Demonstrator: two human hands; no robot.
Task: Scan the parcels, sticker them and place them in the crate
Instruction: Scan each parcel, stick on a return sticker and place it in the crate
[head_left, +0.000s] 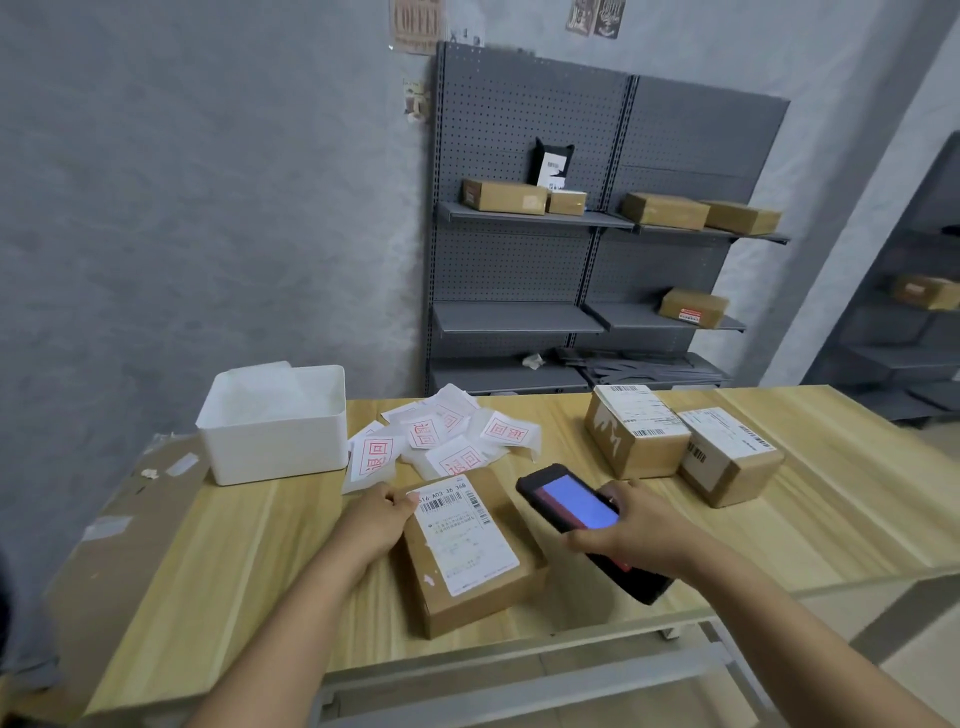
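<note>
A cardboard parcel (470, 556) with a white barcode label lies on the wooden table (841, 509) in front of me. My left hand (376, 519) grips its upper left corner. My right hand (631, 525) holds a black handheld scanner (576, 501) with a lit blue screen, just right of the parcel and angled toward its label. Two more labelled parcels (636, 431) (730, 454) stand side by side at the right rear. A pile of white stickers (447, 441) with red print lies behind the near parcel. A white crate (275, 421) stands at the left rear.
A flattened cardboard sheet (130, 519) covers the table's left edge. Grey pegboard shelving (587, 223) behind the table holds several boxes. Another dark shelf unit (914, 312) stands at the far right.
</note>
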